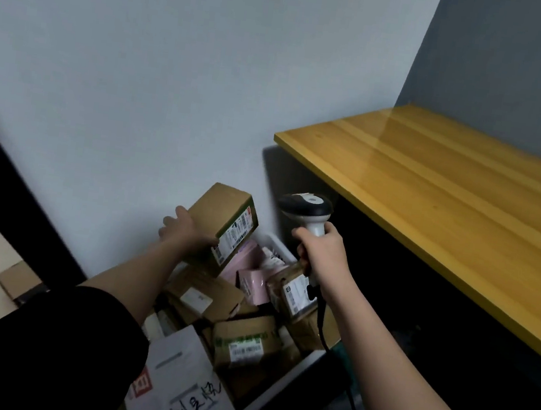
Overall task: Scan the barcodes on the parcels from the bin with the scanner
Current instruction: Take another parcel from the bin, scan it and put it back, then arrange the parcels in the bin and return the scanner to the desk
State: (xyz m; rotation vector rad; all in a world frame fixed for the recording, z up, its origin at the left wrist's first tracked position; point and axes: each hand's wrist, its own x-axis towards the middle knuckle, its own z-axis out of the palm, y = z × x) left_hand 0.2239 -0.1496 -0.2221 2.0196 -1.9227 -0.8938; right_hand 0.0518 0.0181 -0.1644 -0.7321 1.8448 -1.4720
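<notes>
Closest to the lens, a black sleeve (40, 350) covers the left upper arm at the lower left, and the bare right forearm (410, 385) crosses the lower right. Below them stands a white plastic bin (277, 389) crammed with parcels: a white carton with black handwriting (182, 384) at the near end, a brown cardboard box with green print and a barcode label (245, 343) in the middle, pale pink packages (249, 279) toward the far end, and a tape-wrapped brown parcel with a white label (292, 292) by the far right corner. The left hand (184, 233) clasps a brown rectangular cardboard box (225, 225), fingers wrapped round its left side, holding it tilted above the far end of the bin with its white barcode label (236, 234) turned to the right. The right hand (321, 248) is closed in a fist round the handle of a black-and-white handheld barcode scanner (307, 211), just beside the lifted box, its black cable (336, 376) trailing down along the forearm. A yellow wooden tabletop (450, 199) runs along the right, against the grey wall (176, 74).
</notes>
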